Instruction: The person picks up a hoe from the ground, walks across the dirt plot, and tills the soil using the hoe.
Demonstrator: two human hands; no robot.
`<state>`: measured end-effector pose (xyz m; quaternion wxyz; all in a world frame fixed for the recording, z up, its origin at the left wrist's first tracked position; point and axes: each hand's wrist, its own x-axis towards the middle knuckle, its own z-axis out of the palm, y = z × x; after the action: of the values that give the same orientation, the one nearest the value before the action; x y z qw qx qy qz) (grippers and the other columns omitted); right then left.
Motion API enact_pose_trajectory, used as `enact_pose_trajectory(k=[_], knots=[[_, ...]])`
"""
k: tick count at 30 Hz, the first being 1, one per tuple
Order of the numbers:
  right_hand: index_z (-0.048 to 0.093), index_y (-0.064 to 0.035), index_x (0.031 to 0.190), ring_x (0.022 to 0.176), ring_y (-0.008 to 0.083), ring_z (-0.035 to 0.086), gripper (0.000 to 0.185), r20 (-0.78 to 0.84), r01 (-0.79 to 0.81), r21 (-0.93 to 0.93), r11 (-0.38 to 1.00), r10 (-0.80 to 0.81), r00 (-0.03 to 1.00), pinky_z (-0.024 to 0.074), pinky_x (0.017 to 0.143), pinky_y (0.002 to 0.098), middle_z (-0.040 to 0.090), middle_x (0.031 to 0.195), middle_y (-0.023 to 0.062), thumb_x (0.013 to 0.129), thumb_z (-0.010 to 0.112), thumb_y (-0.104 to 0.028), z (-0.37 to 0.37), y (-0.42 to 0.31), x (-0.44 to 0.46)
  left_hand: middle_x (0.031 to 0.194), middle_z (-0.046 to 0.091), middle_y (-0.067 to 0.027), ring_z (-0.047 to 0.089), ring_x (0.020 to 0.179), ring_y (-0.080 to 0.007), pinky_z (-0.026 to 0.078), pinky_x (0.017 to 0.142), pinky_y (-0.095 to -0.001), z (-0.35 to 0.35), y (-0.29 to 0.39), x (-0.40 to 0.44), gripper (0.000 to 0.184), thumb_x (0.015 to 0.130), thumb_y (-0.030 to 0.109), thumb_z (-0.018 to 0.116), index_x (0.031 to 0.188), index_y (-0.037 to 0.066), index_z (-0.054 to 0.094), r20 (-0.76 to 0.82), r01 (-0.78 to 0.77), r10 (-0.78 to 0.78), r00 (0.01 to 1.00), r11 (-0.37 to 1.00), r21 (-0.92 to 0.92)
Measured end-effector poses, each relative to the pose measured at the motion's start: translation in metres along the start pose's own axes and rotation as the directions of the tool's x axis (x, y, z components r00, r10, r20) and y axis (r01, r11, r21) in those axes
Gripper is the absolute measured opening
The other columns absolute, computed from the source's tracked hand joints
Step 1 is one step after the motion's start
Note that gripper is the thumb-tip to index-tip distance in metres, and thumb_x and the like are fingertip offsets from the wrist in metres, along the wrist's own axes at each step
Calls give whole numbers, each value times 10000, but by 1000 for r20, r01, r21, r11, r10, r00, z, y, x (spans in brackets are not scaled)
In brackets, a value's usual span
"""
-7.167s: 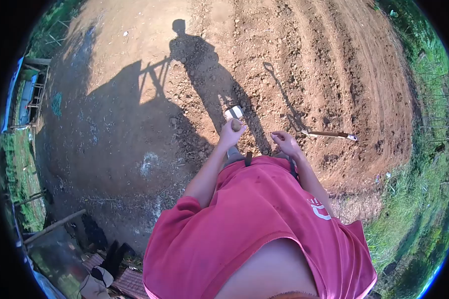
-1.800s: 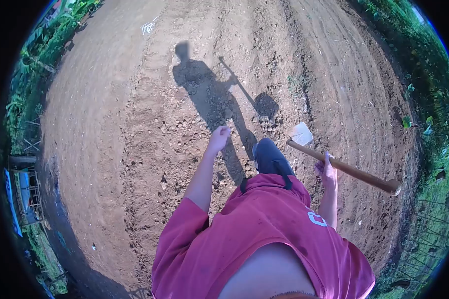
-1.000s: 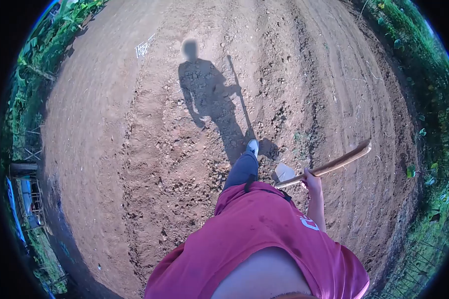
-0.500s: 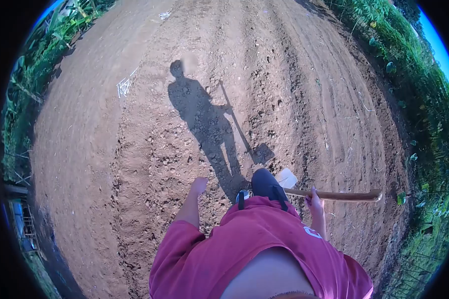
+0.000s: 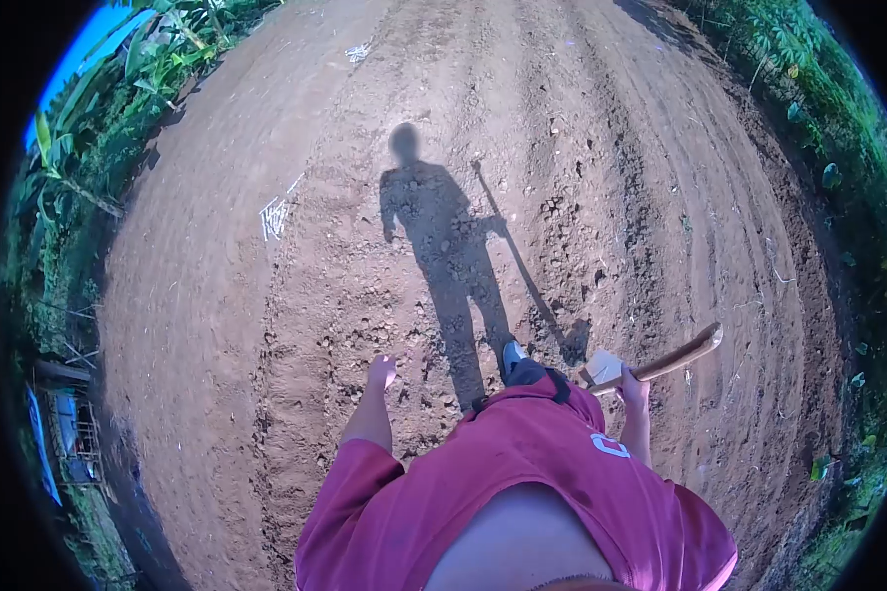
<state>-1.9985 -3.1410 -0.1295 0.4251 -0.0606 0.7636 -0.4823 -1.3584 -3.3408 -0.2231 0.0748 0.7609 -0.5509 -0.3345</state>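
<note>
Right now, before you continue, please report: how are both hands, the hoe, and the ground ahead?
Right hand closed around hoe. Left hand away from it, seemingly empty. Clods scattered ahead; no large obstacle seen.

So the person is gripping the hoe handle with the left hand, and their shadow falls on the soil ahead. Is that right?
Not the hand: the head view shows the hoe handle gripped in the right hand, not the left hand. The shadow does fall on the soil ahead.
</note>
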Motion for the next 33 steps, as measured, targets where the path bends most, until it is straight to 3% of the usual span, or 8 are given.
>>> enact_pose_trajectory(k=[1, 5, 11, 20, 24, 25, 30, 33], knots=[[578, -98, 836, 405, 106, 462, 239, -88, -12, 23, 1000, 14, 996, 363, 346, 253, 487, 574, 1, 915, 679, -299, 14, -9, 28, 931, 697, -233, 683, 885, -369, 527, 776, -425, -23, 17, -19, 364, 931, 333, 579, 984, -19, 659, -123, 48, -43, 992, 998, 41], [579, -102, 831, 393, 98, 455, 260, -79, -118, 39, 992, 120, 990, 397, 355, 235, 508, 578, 0, 909, 685, -326, 55, -102, 81, 1077, 691, -182, 686, 961, -275, 530, 846, -397, -27, 29, -45, 405, 969, 351, 566, 1126, -20, 612, 410, 390, -331, 850, 918, -67], [602, -99, 935, 474, 94, 521, 272, -60, -103, 99, 990, 110, 992, 460, 414, 224, 550, 643, 13, 912, 680, -359, 129, -204, 188, 973, 691, -150, 686, 893, -248, 525, 754, -378, -1, 114, -61, 362, 972, 353, 544, 1065, 14, 633, 514, 592, -469, 718, 800, -97], [569, -139, 916, 504, 79, 520, 171, 112, -164, 304, 938, 136, 984, 457, 437, 210, 523, 655, -15, 939, 660, -282, 250, -223, 393, 832, 681, -122, 686, 794, -235, 517, 576, -357, -49, 240, 286, 323, 976, 338, 497, 953, 61, 660, 330, 594, -563, 757, 805, 12], [605, -152, 972, 533, 77, 534, 174, -100, -130, 261, 957, 161, 982, 472, 450, 214, 546, 677, -13, 914, 697, -288, 290, -340, 431, 889, 658, -56, 624, 729, -149, 495, 590, -315, -26, 443, 533, 299, 961, 306, 571, 1086, 39, 622, 197, 225, -123, 973, 710, -667], [619, -153, 1002, 534, 89, 539, 211, -114, -188, 292, 938, 229, 967, 486, 458, 227, 553, 681, -4, 897, 715, -308, 293, -369, 441, 915, 643, -27, 593, 799, -117, 459, 637, -243, -33, 536, 557, 334, 979, 305, 569, 1178, 37, 587, 95, 33, 26, 995, 823, -567], [622, -131, 1015, 555, 122, 581, 259, -174, -217, 205, 954, 253, 952, 488, 445, 246, 593, 723, 26, 883, 729, -327, 317, -491, 500, 1039, 661, -48, 632, 900, -129, 511, 778, -276, -71, 824, 626, 361, 959, 293, 625, 1200, 27, 585, 323, -356, 650, 688, 690, -630], [615, -124, 998, 538, 132, 584, 250, -157, -200, 161, 966, 226, 961, 480, 422, 254, 589, 710, 35, 889, 723, -322, 347, -547, 546, 1021, 665, -49, 637, 913, -133, 509, 798, -274, -104, 859, 691, 348, 972, 287, 608, 1202, 27, 583, 372, -94, 481, 794, 702, -706]])
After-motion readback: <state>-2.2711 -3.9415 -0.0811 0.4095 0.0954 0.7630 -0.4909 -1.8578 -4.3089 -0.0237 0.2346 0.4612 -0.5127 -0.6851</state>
